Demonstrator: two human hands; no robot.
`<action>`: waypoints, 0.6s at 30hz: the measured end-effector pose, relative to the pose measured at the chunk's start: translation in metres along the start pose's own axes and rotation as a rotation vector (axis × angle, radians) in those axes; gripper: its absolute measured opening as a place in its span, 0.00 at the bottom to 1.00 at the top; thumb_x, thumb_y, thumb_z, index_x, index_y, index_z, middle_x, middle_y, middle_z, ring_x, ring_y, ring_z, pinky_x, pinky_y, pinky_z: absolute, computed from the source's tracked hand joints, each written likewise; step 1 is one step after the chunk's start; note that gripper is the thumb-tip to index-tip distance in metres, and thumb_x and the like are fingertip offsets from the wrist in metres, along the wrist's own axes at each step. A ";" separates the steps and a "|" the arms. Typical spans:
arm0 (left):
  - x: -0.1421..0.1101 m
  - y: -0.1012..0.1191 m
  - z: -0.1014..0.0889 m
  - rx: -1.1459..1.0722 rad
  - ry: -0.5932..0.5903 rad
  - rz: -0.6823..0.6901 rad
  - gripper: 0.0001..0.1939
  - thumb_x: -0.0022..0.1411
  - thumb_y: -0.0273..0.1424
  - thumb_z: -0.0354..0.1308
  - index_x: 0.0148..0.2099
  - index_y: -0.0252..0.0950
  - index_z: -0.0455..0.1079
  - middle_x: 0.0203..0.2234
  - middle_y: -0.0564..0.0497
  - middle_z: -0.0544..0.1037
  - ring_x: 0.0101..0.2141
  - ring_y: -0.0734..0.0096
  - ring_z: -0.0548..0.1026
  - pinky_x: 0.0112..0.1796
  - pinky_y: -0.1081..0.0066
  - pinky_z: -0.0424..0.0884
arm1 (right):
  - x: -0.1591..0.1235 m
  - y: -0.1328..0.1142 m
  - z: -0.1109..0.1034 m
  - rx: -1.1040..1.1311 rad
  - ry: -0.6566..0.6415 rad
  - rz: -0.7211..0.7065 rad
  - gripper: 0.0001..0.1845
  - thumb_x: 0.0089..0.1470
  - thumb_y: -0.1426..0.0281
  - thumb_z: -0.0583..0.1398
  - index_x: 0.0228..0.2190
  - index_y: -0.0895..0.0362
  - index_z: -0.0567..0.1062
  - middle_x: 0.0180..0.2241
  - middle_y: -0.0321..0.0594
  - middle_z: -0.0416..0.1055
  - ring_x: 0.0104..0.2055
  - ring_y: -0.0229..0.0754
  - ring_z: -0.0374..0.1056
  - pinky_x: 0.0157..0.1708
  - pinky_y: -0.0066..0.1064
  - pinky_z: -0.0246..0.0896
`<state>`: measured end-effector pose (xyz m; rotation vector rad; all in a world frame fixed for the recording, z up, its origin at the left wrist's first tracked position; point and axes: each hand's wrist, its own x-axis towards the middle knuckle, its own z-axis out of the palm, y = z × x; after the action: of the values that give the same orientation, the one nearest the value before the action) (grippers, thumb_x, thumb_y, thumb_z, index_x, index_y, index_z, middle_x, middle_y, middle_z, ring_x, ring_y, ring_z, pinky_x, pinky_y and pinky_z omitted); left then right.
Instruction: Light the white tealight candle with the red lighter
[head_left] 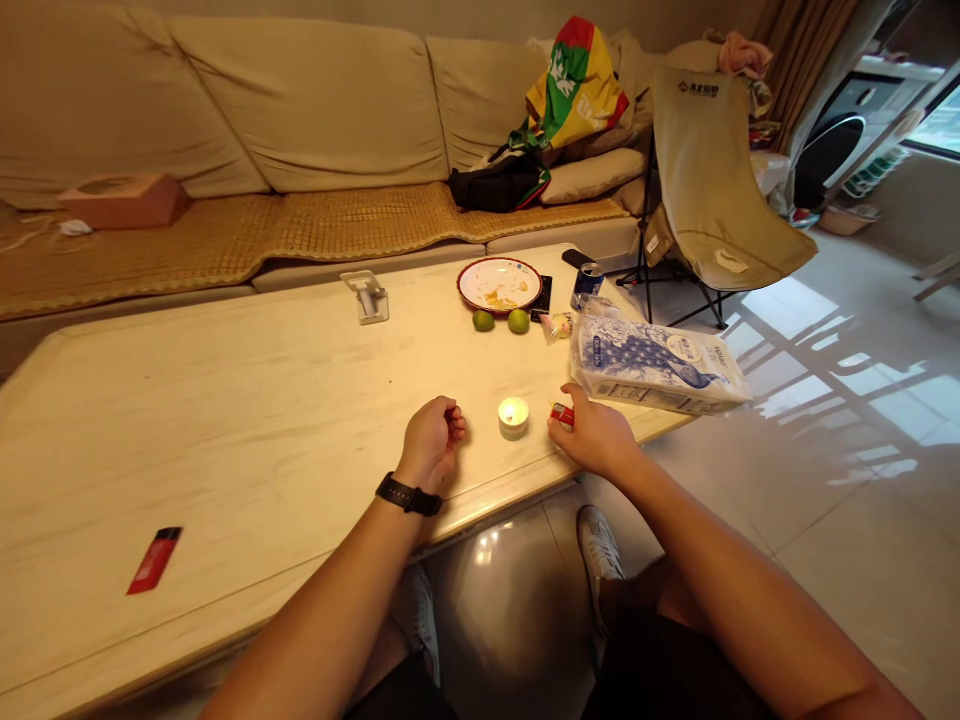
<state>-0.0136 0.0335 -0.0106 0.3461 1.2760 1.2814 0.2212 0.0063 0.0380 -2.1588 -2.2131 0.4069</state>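
"Bare forearms (735, 580) reach across the near edge of a pale table (262, 400), a lit tealight (514, 420) glowing between two hands."

"Which hand is closer to it?"

"Right hand (596, 435), by a little. Its fingers grip a red lighter (562, 414), lying just right of the tealight, apart from it, its long axis running roughly left to right, metal end toward the candle."

"And the other?"

"Left hand (433, 440), left of the tealight, fingers curled inward; whether they hide anything cannot be told. A black watch (409, 495) circles the wrist."

"What crowds the scene?"

"A peacock-printed packet (652, 360) sits just beyond the right hand, limiting room on the far right. Two limes (518, 321) rest farther off, in front of a red-rimmed plate (491, 272). At near left lies a red, black-ended object (155, 562), well apart."
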 end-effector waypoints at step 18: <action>0.003 -0.001 -0.002 -0.024 -0.014 0.010 0.04 0.49 0.26 0.57 0.26 0.36 0.63 0.19 0.55 0.66 0.18 0.78 0.64 0.17 0.76 0.59 | 0.004 -0.004 0.006 0.025 0.007 -0.026 0.33 0.59 0.52 0.55 0.60 0.55 0.61 0.42 0.48 0.79 0.44 0.54 0.74 0.40 0.37 0.60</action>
<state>-0.0157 0.0351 -0.0136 0.3445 1.2477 1.2992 0.2160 0.0097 0.0327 -2.1134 -2.2185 0.4233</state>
